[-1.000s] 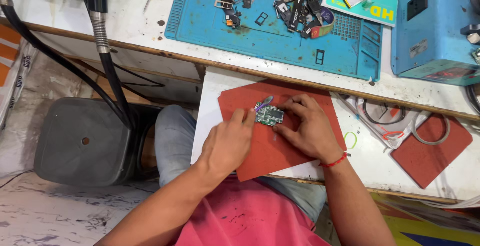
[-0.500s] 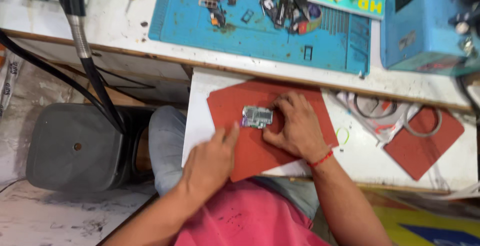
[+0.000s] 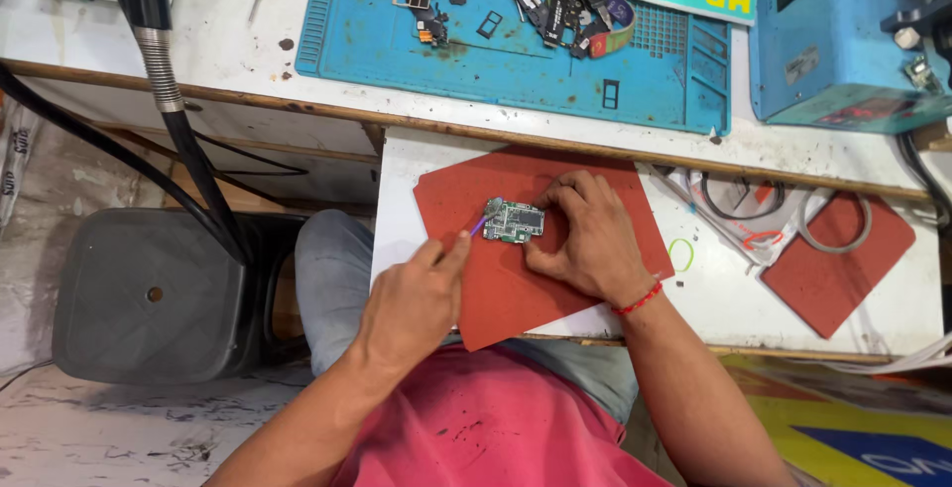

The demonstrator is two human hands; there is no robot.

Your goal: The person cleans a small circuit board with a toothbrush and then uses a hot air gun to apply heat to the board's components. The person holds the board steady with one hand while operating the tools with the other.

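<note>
A small green circuit board lies on a red mat on a white pull-out board. My right hand rests on the mat and pins the circuit board from the right with its fingertips. My left hand pinches a thin purple-tipped tool, whose tip meets the left edge of the circuit board.
A blue work mat with several loose phone parts lies on the bench behind. A blue machine stands at the far right. A second red mat and wire loops lie to the right. A black hose and a grey stool are on the left.
The camera view has shifted. My left hand has drawn back toward me from the circuit board, and the purple tool tip now shows at the board's left edge. My right hand keeps holding the board.
</note>
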